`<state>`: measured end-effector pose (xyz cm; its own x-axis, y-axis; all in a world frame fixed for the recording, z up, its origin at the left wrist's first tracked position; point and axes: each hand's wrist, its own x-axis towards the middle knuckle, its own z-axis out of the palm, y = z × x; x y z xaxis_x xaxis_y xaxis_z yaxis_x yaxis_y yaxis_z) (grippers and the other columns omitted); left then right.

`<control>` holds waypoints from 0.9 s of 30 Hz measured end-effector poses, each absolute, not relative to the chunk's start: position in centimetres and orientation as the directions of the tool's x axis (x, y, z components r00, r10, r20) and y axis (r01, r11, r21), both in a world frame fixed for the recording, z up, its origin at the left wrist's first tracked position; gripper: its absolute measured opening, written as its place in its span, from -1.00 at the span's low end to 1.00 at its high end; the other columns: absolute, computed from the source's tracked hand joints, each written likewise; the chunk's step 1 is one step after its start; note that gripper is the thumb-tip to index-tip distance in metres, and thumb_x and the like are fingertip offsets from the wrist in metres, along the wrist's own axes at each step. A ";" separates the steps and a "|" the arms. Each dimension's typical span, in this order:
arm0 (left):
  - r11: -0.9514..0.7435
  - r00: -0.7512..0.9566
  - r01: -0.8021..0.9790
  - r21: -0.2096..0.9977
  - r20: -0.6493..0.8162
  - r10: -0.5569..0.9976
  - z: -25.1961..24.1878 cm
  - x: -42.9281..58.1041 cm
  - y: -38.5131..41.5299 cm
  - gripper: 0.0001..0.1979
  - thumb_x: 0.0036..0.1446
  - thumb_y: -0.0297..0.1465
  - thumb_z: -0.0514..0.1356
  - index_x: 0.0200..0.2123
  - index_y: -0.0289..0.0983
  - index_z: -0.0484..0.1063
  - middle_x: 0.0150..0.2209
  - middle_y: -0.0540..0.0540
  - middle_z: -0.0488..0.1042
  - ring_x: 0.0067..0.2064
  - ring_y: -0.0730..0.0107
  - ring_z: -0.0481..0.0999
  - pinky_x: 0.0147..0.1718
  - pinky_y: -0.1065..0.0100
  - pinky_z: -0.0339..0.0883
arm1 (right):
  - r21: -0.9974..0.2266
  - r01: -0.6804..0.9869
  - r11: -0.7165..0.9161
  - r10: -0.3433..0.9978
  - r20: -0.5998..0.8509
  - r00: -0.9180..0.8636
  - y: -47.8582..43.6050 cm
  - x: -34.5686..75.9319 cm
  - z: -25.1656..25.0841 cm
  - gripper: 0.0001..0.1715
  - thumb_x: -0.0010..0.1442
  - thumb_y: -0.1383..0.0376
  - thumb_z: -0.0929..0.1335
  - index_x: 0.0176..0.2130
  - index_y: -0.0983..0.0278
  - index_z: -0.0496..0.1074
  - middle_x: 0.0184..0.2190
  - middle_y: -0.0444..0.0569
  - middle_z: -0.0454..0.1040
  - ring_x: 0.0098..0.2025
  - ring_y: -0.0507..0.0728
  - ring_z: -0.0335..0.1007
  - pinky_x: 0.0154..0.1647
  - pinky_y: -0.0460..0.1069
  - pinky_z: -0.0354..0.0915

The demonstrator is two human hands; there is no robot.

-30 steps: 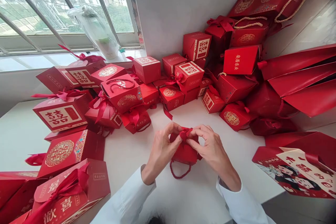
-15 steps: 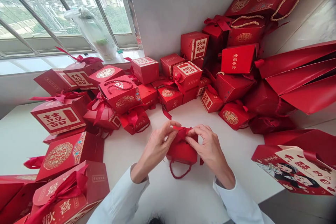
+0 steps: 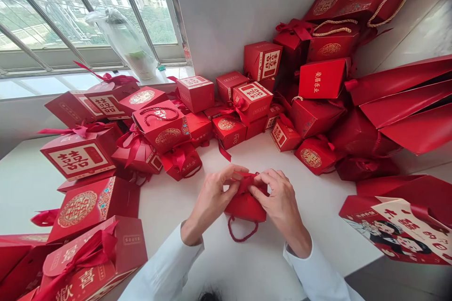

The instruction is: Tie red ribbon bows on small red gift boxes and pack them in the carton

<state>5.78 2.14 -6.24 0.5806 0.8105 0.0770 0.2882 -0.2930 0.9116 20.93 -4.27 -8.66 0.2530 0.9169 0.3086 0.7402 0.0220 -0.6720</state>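
Observation:
A small red gift box (image 3: 246, 207) with a red cord handle (image 3: 243, 234) stands on the white table (image 3: 183, 207) in front of me. A red ribbon (image 3: 247, 180) sits at its top. My left hand (image 3: 212, 200) pinches the ribbon from the left, fingers closed on it. From the right, my right hand (image 3: 280, 202) pinches the same ribbon with thumb and forefinger. Both hands meet over the box top. White sleeves cover both forearms.
Many red gift boxes (image 3: 162, 124) with ribbons pile up along the window wall and the left edge. Large red paper bags (image 3: 402, 103) lean at the right. A printed bag (image 3: 399, 228) lies at the right edge. A plastic bag (image 3: 127, 42) rests on the windowsill.
My fingers have shifted on the ribbon, closing in tighter over the box top. The box has stayed in place.

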 end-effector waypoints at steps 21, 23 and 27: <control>-0.194 0.532 0.342 0.919 -0.019 0.846 -6.0 6.2 2.1 -0.74 0.02 -0.47 0.19 -0.15 -0.23 0.41 -0.41 0.01 0.60 -0.43 0.42 0.45 -0.35 0.40 0.27 | -0.625 0.778 0.063 0.868 0.419 0.267 -5.0 20.3 -9.3 -0.86 0.17 0.38 0.33 -0.44 0.22 0.36 -0.46 -0.14 0.39 -0.37 0.10 0.22 -0.18 0.04 0.12; -0.222 0.532 0.370 0.902 -0.010 0.846 -6.0 6.2 2.1 -0.72 0.02 -0.49 0.18 -0.13 -0.22 0.40 -0.42 0.03 0.59 -0.44 0.45 0.38 -0.34 0.40 0.23 | -0.652 0.755 0.063 0.872 0.404 0.276 -5.0 20.3 -9.2 -0.86 0.16 0.39 0.33 -0.44 0.22 0.35 -0.47 -0.16 0.39 -0.37 0.09 0.23 -0.18 0.04 0.12; -0.237 0.548 0.359 0.903 0.001 0.836 -6.1 6.0 2.2 -0.66 0.03 -0.50 0.14 -0.08 -0.20 0.33 -0.42 0.06 0.56 -0.44 0.47 0.31 -0.32 0.41 0.20 | -0.711 0.702 0.043 0.892 0.344 0.294 -4.8 20.3 -9.0 -0.83 0.17 0.37 0.34 -0.47 0.22 0.33 -0.49 -0.17 0.38 -0.39 0.09 0.23 -0.22 0.02 0.16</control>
